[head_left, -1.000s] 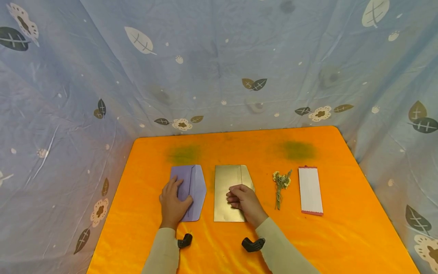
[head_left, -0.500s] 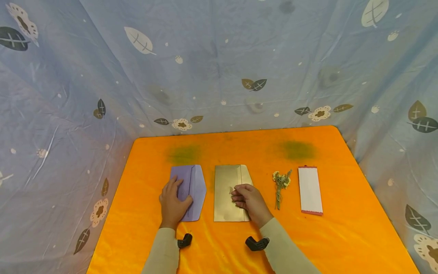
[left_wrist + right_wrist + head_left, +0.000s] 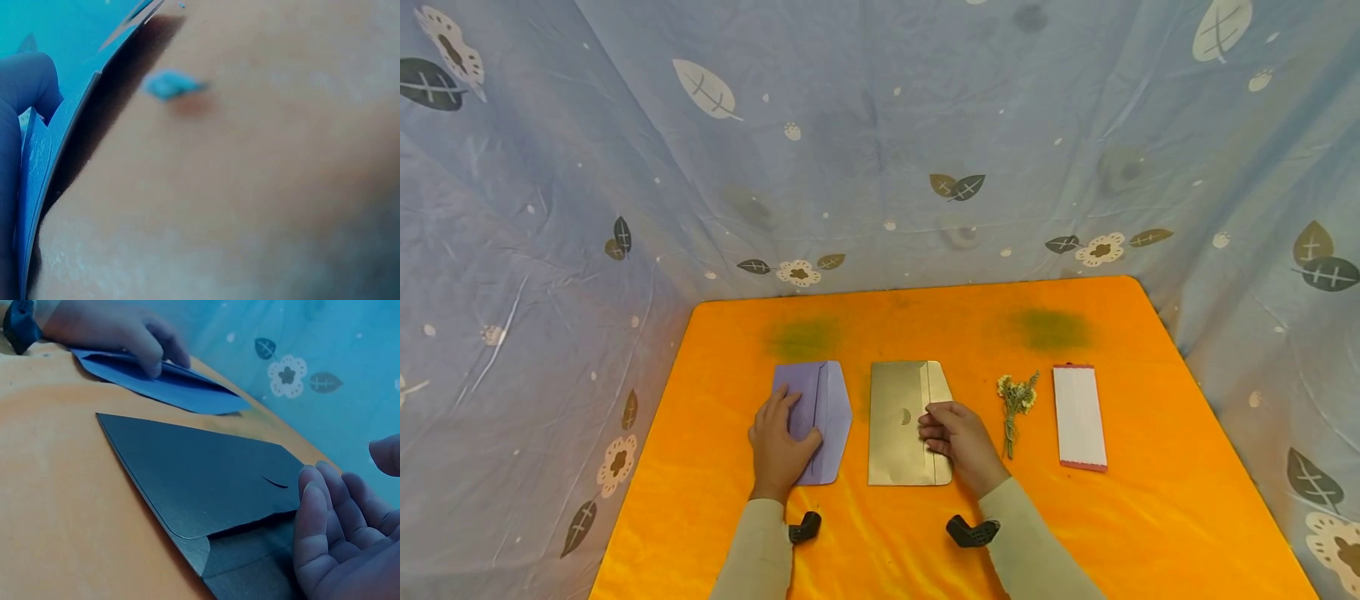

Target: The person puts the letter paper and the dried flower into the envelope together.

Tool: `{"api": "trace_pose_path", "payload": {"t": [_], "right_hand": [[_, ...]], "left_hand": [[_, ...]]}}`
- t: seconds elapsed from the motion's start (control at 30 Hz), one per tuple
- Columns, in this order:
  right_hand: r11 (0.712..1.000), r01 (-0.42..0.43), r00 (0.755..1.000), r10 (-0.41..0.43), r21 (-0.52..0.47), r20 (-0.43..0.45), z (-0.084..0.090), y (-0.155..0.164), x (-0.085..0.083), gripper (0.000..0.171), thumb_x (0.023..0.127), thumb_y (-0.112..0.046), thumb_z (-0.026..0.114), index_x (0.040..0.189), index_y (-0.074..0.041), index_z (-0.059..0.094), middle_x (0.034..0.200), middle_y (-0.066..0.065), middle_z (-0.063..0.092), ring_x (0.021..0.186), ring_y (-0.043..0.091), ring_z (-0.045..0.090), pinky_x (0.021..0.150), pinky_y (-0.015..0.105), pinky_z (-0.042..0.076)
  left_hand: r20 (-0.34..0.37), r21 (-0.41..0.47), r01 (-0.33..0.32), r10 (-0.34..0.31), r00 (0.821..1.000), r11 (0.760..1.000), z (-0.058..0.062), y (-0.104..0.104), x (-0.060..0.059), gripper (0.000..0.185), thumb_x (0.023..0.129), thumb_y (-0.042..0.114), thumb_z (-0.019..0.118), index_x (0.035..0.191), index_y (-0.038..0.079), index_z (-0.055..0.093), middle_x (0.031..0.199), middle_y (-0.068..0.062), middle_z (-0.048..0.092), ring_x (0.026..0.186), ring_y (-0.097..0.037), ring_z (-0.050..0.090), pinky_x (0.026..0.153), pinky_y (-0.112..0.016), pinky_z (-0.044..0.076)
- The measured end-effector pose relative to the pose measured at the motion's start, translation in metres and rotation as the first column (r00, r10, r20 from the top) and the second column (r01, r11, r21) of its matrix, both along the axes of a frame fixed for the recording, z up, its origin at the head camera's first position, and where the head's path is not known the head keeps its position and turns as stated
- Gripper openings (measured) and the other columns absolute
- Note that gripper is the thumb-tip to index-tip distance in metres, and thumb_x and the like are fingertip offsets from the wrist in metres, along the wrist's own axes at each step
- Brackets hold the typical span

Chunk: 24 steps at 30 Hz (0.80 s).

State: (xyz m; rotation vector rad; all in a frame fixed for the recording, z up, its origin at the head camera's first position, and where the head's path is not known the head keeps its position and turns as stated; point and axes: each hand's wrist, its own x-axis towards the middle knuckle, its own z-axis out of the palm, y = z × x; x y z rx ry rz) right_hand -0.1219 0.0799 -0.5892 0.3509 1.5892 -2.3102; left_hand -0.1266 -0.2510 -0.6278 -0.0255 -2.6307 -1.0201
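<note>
My left hand [image 3: 780,442] rests on a purple envelope [image 3: 838,417] at the left, fingers spread over its body and thumb by the mouth. In the right wrist view this envelope [image 3: 206,397] looks blue and its mouth gapes. Beside it lies a gold envelope [image 3: 895,387], flap unfolded to the right, with a small crescent-shaped mark [image 3: 905,416]. Above its flap side hovers my right hand [image 3: 958,437]. The right wrist view shows that hand's fingers [image 3: 312,519] loosely bent and its thumb apart, nothing between them.
Right of the gold envelope lies a small bunch of dried yellow flowers [image 3: 1017,408]. Beyond that is a white rectangular piece with red ends [image 3: 1080,417]. An orange cloth [image 3: 925,325] covers the table, and blue patterned curtains [image 3: 880,150] hang around it.
My right hand has slid rightward across the gold envelope, uncovering the crescent mark and more of the envelope's middle. My left hand has stayed put on the purple envelope.
</note>
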Motion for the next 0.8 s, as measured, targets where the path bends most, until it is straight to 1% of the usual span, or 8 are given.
{"api": "trace_pose_path", "payload": {"t": [0.3,0.63,0.8], "right_hand": [[1.0,0.028,1.0,-0.028,0.005,0.003,-0.001,0.009,-0.001,0.034,0.114,-0.018,0.056,0.131,0.012,0.06,0.106,0.013,0.072,0.089,0.022,0.071,0.076,0.031,0.06],[0.997,0.076,0.997,-0.076,0.012,0.006,0.0,0.018,-0.001,0.034,0.113,-0.019,0.06,0.13,0.01,0.06,0.106,0.012,0.072,0.087,0.021,0.07,0.077,0.032,0.059],[0.995,0.102,0.995,-0.102,0.009,-0.005,0.003,0.027,-0.002,0.033,0.114,-0.017,0.057,0.131,0.011,0.06,0.105,0.01,0.073,0.089,0.02,0.072,0.078,0.03,0.06]], "left_hand": [[-0.003,-0.003,-0.001,0.001,1.0,1.0,-0.001,0.0,0.0,0.066,0.083,0.02,0.08,0.146,0.006,0.066,0.166,-0.015,0.047,0.151,-0.043,0.037,0.114,-0.072,0.022],[-0.004,0.003,0.002,-0.002,1.0,1.0,0.001,0.0,0.0,0.066,0.082,0.02,0.08,0.145,0.006,0.066,0.166,-0.015,0.047,0.151,-0.043,0.037,0.113,-0.071,0.021],[-0.011,0.004,0.003,-0.003,1.0,1.0,0.001,0.0,0.0,0.066,0.082,0.021,0.08,0.145,0.006,0.066,0.166,-0.016,0.047,0.151,-0.043,0.037,0.113,-0.071,0.021]]}}
